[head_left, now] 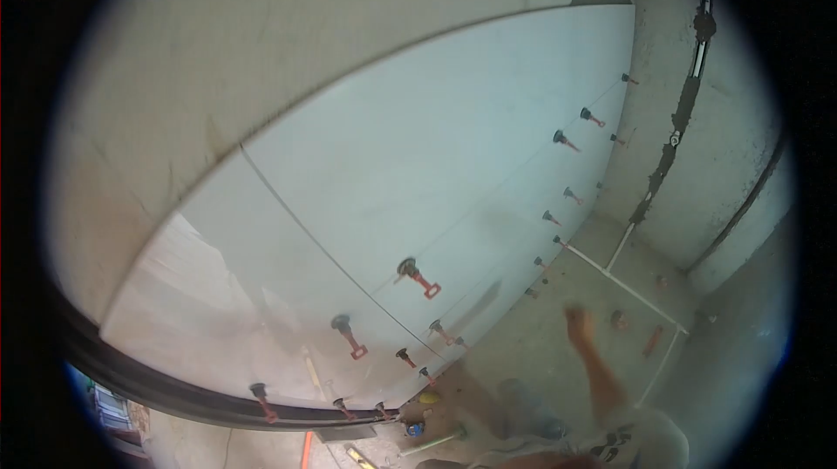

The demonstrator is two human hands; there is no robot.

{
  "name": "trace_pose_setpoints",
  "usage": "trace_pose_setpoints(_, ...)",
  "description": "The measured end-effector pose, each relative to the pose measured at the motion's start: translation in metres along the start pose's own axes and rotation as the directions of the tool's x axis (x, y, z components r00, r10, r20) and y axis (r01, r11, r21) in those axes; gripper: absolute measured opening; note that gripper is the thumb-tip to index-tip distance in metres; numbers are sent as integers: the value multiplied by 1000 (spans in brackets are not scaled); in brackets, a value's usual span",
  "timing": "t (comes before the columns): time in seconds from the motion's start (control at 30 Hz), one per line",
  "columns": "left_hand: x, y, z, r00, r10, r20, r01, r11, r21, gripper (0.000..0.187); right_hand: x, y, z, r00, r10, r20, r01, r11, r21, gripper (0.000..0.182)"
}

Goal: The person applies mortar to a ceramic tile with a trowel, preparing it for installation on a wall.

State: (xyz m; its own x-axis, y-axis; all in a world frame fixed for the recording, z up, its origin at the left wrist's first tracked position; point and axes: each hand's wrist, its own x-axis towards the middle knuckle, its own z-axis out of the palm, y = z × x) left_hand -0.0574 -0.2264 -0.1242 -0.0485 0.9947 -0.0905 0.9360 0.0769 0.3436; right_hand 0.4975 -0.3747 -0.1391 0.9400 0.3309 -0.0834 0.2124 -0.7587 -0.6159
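My right hand (579, 325) hangs over the floor, away from the wall, at the end of a bare forearm. It is small and soft in the view; the fingers look curled in, and what they hold, if anything, I cannot make out. Nearest to it are the red-handled tile levelers along the wall's lower part, such as this tile leveler (539, 262). Large pale wall tiles (418, 155) fill the middle, with more red-handled levelers, including one big tile leveler (420, 277), stuck in their joints. My left hand is not in view.
White pipes (623, 286) run across the floor near the corner. Dark-patched channels (676, 138) cut the bare right wall. By the tiles' lower edge lie a blue tool (414, 428), a yellow thing (428, 398) and a spirit level (359, 457). A printed light shirt (658, 438) shows below.
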Motion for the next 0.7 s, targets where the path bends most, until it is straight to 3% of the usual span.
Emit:
trace_pose_setpoints(0.03,-20,8,3,994,-39,100,42,999,-30,51,-35,40,15,987,117,107,-110,991,-75,35)
trace_pose_setpoints(0.1,-49,23,-1,956,-123,268,155,983,-102,48,-121,92,41,893,448,40,-445,893,-68,23)
trace_pose_setpoints(0.13,-59,31,-6,925,-167,341,225,965,-137,47,-167,159,76,930,275,244,-100,829,-550,24)
trace_pose_setpoints(0.17,-70,37,-15,889,-210,407,302,937,-175,45,-188,166,68,920,294,257,-108,823,-557,24)
trace_pose_setpoints(0.2,-79,43,-22,850,-251,462,379,902,-208,44,-205,160,48,870,436,230,-302,840,-451,25)
trace_pose_setpoints(0.27,-93,47,-36,777,-319,542,518,814,-262,42,-203,144,4,888,360,286,-232,888,-398,31)
trace_pose_setpoints(0.3,-97,47,-44,746,-344,570,570,773,-280,40,-181,123,-24,918,151,367,27,899,-438,35)
trace_pose_setpoints(0.33,-102,44,-52,718,-362,594,612,735,-292,39,-158,106,-37,919,240,312,-168,956,-241,40)
trace_pose_setpoints(0.37,-104,42,-58,699,-375,609,643,702,-306,38,-127,25,-98,873,373,314,-323,925,-200,44)
trace_pose_setpoints(0.43,-100,42,-71,685,-381,621,677,646,-351,35,-66,-25,-123,879,447,167,-455,890,8,49)
trace_pose_setpoints(0.47,-95,45,-81,695,-365,620,676,627,-387,34,-25,-63,-150,908,379,182,-412,887,210,50)
trace_pose_setpoints(0.5,-86,54,-89,703,-348,620,675,601,-427,33,25,-74,-132,942,333,-46,-319,928,193,52)
trace_pose_setpoints(0.53,-76,68,-100,720,-320,616,664,577,-477,31,73,-123,-157,973,177,-146,-137,959,249,56)
trace_pose_setpoints(0.57,-66,81,-111,743,-294,601,644,557,-525,30,114,-175,-186,935,39,-353,97,928,360,57)
trace_pose_setpoints(0.6,-59,99,-127,769,-263,582,615,550,-565,29,161,-214,-206,816,-176,-550,421,834,358,60)
trace_pose_setpoints(0.67,-54,128,-157,836,-214,505,517,618,-592,29,243,-295,-257,767,-287,-574,606,619,499,68)
trace_pose_setpoints(0.7,-51,119,-163,826,-162,539,500,652,-570,38,279,-328,-280,757,-286,-588,626,579,523,73)
